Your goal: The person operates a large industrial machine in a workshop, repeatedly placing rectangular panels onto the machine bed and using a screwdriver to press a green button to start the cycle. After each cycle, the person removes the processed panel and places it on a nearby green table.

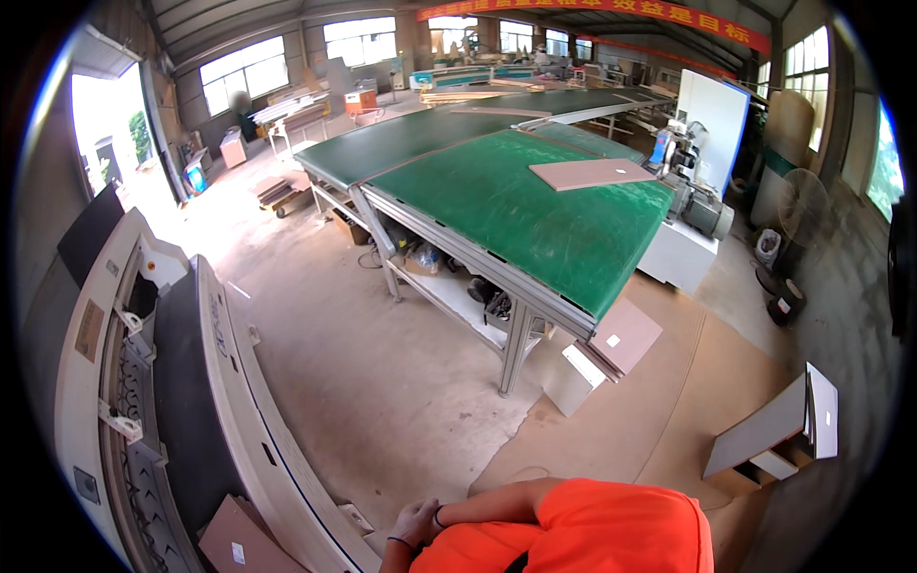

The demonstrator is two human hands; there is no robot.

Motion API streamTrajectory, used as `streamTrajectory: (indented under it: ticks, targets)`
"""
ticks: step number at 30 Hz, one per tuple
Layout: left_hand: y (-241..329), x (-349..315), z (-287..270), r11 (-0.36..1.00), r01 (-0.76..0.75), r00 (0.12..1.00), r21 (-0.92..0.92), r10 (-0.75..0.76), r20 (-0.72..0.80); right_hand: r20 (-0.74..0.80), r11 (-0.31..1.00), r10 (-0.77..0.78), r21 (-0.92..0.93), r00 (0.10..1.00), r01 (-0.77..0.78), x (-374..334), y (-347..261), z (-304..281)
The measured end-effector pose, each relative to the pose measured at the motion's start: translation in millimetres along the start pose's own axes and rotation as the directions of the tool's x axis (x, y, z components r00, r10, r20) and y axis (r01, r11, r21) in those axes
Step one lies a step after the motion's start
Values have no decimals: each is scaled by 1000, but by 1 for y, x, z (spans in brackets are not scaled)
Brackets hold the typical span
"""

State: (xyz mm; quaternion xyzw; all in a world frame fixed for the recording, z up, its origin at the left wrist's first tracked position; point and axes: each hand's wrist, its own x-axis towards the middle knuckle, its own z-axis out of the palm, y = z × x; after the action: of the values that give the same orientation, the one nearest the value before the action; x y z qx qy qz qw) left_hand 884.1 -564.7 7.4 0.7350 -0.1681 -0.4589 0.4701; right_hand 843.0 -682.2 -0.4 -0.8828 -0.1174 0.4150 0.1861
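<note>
At the bottom edge, my right hand (pixel 426 513) and my left hand (pixel 408 528) rest against each other in front of my orange shirt (pixel 611 530). Both wear pale gloves with dark bands at the wrists. Their fingers overlap and are too small to make out, and no object shows between them. Closest to the hands is the long white machine (pixel 263 449) on the left, with a brown panel (pixel 244 542) leaning in its lower end. Ahead stands a conveyor table with a green belt (pixel 535 224); a flat brown board (pixel 592 173) lies on it.
Stacked brown panels (pixel 626 339) and a white box (pixel 573 379) sit below the conveyor's near corner. More panels (pixel 774 430) lean together on the right. A motor unit (pixel 707 215) stands beside the belt, with a fan (pixel 802 205) near the wall. Bare concrete floor (pixel 382 382) separates machine and conveyor.
</note>
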Motion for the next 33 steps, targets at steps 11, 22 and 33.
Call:
streamTrajectory:
  ticks: [11, 22, 33]
  targets:
    - [24, 47, 70, 977, -1, 990, -213, -29, -139, 41, 998, 0, -56, 999, 2, -40, 79, -1]
    - [6, 42, 132, 913, -20, 974, -407, -73, -212, 96, 992, -82, -90, 992, 91, -64, 90, 17]
    - [-110, -45, 125, 909, -179, 882, 376, 318, -349, 125, 957, -232, -148, 965, 249, -65, -6, 71]
